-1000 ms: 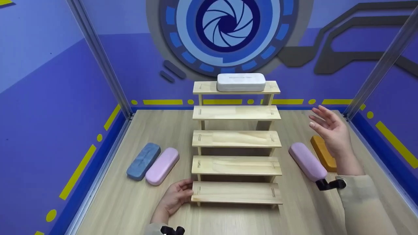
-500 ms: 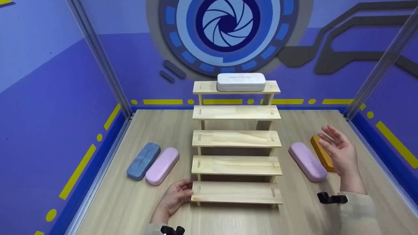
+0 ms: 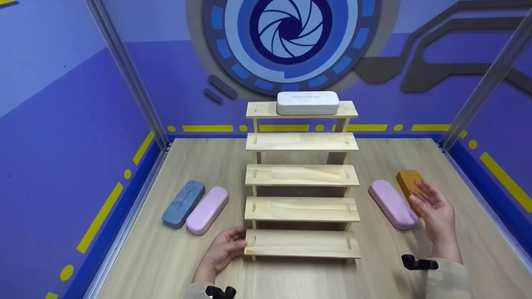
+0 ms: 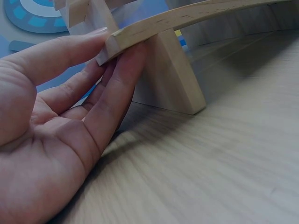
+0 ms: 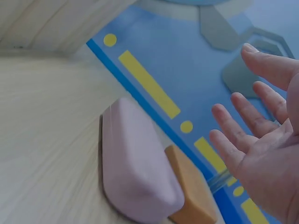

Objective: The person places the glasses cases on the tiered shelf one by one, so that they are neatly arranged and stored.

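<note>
Your right hand (image 3: 436, 214), relaxed and empty, hovers by the orange case (image 3: 408, 177), which lies on the counter (image 3: 307, 280) beside a purple case (image 3: 390, 202). Your left hand (image 3: 224, 252) pinches the left end of the wooden stand's (image 3: 302, 175) lowest step (image 3: 302, 244).

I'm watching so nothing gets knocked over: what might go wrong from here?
The right grip is open near the orange case, so picking that up might bump the pink case lying close beside it. The left grip pinches the end of the bottom step; a tug there could shift the rack and perhaps unsettle the white case on the top step.
</note>
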A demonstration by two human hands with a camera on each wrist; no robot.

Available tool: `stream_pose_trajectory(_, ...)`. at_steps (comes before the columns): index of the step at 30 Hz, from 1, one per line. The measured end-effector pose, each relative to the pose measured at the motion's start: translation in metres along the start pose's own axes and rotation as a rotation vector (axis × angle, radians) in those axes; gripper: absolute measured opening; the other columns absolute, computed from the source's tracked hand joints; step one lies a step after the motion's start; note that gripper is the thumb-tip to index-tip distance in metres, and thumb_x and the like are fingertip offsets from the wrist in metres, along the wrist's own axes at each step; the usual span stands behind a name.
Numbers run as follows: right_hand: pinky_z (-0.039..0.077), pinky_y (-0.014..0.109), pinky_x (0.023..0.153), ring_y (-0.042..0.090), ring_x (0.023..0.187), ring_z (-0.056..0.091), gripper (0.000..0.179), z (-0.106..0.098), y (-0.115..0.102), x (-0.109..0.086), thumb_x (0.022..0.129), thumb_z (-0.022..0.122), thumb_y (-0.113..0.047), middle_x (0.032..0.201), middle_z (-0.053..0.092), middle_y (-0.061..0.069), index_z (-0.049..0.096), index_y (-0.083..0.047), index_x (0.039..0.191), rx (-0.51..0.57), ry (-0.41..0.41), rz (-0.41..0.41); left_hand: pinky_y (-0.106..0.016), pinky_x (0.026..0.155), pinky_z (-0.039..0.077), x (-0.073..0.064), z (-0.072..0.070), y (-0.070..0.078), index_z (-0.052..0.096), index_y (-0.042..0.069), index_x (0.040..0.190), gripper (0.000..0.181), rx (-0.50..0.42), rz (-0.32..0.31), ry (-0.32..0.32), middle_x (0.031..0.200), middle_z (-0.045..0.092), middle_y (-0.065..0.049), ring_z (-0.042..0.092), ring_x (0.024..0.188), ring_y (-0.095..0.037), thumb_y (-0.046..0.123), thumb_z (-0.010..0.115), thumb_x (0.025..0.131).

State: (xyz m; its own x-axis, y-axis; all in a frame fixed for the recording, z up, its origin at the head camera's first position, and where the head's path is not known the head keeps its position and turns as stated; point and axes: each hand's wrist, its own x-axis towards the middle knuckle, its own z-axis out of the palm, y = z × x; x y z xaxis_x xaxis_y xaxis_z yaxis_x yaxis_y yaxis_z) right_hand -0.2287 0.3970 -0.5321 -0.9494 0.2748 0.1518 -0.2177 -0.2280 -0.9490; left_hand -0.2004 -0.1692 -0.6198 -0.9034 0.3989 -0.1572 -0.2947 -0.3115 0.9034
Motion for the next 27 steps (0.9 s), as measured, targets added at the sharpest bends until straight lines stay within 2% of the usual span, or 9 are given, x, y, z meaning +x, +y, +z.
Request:
stream_pose_trajectory(5,0.056,0.01,0.083,-0.003,0.107,0.067,0.052,-0.01,0.01,-0.006,0.093,0.068,0.005,0.122,0.068,-0.02,0.056,-0.023,0.135,-0.05,0.082,0.065,-0.031,0.089,0.061,0.0,0.0,0.0,0.057,0.0,0.13,0.038,0.001,0.0,0.002,0.114,0.067,0.0,0.067,0.104,-0.014,-0.006,0.061,0.092)
stream_pose_trajectory(12,0.054,0.006,0.083,-0.004,0.11,0.063,0.073,-0.02,0.022,-0.014,0.089,0.077,-0.001,0.129,0.061,-0.017,0.044,-0.015,0.153,-0.135,0.212,0.19,-0.03,0.089,0.061,-0.001,0.0,0.0,0.056,-0.001,0.132,0.04,-0.009,0.006,-0.013,0.115,0.067,0.0,0.067,0.104,-0.014,-0.007,0.061,0.092)
stream_pose_trajectory(17,0.052,0.004,0.082,-0.002,0.112,0.06,0.079,-0.021,0.031,-0.016,0.085,0.081,-0.001,0.128,0.06,-0.015,0.044,-0.014,0.154,-0.165,0.275,0.249,-0.03,0.089,0.061,-0.001,0.0,0.0,0.057,0.001,0.13,0.038,-0.007,0.006,-0.013,0.115,0.067,0.0,0.067,0.105,-0.014,-0.006,0.062,0.093)
stream_pose_trajectory(20,0.049,0.003,0.089,-0.002,0.116,0.059,0.077,-0.021,0.038,-0.015,0.084,0.081,0.002,0.123,0.062,-0.018,0.046,-0.011,0.152,-0.217,0.29,0.253,-0.031,0.09,0.06,-0.001,-0.001,-0.001,0.056,0.0,0.131,0.038,0.001,0.006,-0.012,0.115,0.067,0.0,0.067,0.107,-0.014,-0.006,0.062,0.094)
stream_pose_trajectory(22,0.046,0.005,0.098,-0.001,0.123,0.056,0.077,-0.02,0.041,-0.015,0.083,0.082,0.001,0.124,0.062,-0.018,0.047,-0.01,0.151,-0.265,0.292,0.264,-0.031,0.09,0.061,0.0,-0.001,-0.001,0.056,0.0,0.131,0.038,0.004,0.006,-0.01,0.115,0.067,0.0,0.067,0.107,-0.014,-0.006,0.061,0.094)
stream_pose_trajectory(27,0.034,0.013,0.118,0.007,0.14,0.045,0.081,-0.018,0.049,-0.014,0.087,0.083,-0.015,0.148,0.054,-0.007,0.041,-0.016,0.157,-0.477,0.267,0.344,-0.031,0.091,0.06,0.0,-0.001,-0.001,0.056,0.0,0.132,0.039,0.003,0.011,-0.009,0.116,0.068,0.0,0.067,0.107,-0.015,-0.006,0.061,0.094)
